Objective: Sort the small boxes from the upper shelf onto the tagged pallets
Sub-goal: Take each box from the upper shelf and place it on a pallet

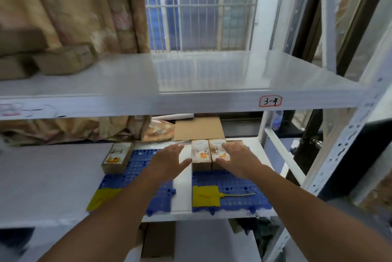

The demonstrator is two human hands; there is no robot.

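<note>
Two blue perforated pallets lie on the lower shelf, the left pallet (137, 166) and the right pallet (231, 187), each with a yellow tag (205, 196) at its front. One small box (117, 156) stands on the left pallet. Two small boxes (200, 155) (218, 150) stand side by side at the back of the right pallet. My left hand (169, 161) is spread, its thumb touching the left box of the pair. My right hand (238, 157) rests with its fingers apart against the right box. Brown boxes (63, 61) sit on the upper shelf at the left.
The upper shelf (191, 75) carries a red-edged label (270, 101) reading 3-4. A cardboard sheet (199, 128) and crumpled cloth (84, 128) lie behind the pallets. A curtain (74, 7) and a barred window (199, 7) are behind. The white rack upright (347, 145) stands at right.
</note>
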